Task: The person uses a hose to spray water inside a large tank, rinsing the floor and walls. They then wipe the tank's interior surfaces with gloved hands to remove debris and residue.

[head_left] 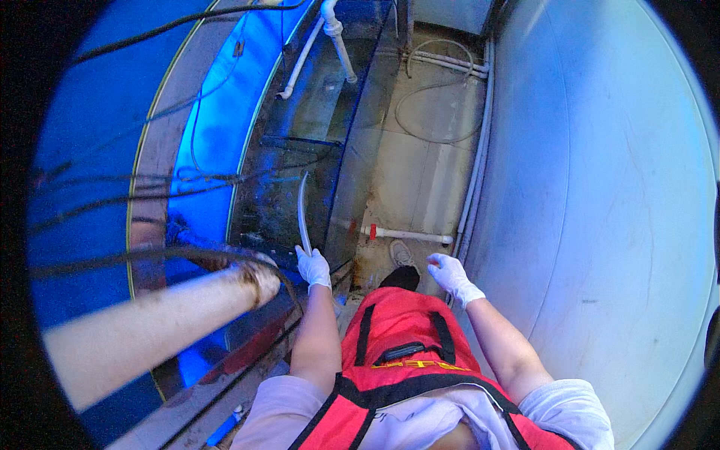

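My left hand [313, 268], in a thin white glove, is closed on the lower end of a pale curved strip or tube [302, 211]. That piece points away from me over a dark glass tank [281, 208]. My right hand [448, 272], gloved the same way, hangs above the floor near the white wall with its fingers curled; nothing shows in it. A white plastic pipe [405, 233] with a red fitting lies between the tank and the wall, beyond my shoe [401, 254]. I wear a red apron [408, 332].
A thick white pipe [163, 326] juts in at the left, with black cables [140, 197] around it. White pipes [336, 39] reach into the tank's far part. A clear hose [436, 138] loops over the floor. Long pipes [478, 163] follow the smooth white wall [607, 197] at the right.
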